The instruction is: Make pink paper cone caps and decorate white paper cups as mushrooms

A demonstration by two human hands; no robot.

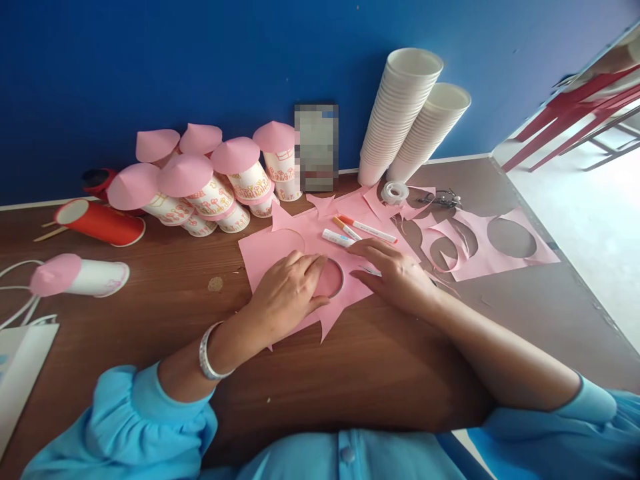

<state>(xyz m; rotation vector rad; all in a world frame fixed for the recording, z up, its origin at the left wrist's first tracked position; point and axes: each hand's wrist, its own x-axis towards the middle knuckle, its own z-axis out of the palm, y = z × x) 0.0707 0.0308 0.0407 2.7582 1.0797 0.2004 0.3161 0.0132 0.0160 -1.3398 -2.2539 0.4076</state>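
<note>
My left hand [290, 290] lies over a thin round ring [342, 279] on a pink paper sheet [260, 257]. Its fingers and thumb hold the ring down at its left side, covering part of it. To the right, my right hand [395, 273] rests palm down over the sheet, fingers stretched and thumb apart. Its index fingertip is close to a white marker [336, 238]; whether they touch, I cannot tell. An orange-capped marker [347, 228] and a red-ended marker [370, 229] lie just beyond. A small pale object [371, 271] shows partly beneath the right hand.
Several paper cups with pink cone roofs [185, 177] stand at back left, near a red cup [103, 223] and a roofed cup [80, 275] on its side. Stacked white cups [400, 113] lean at the wall. Clear tape [395, 193] and cut pink scraps [480, 243] lie right.
</note>
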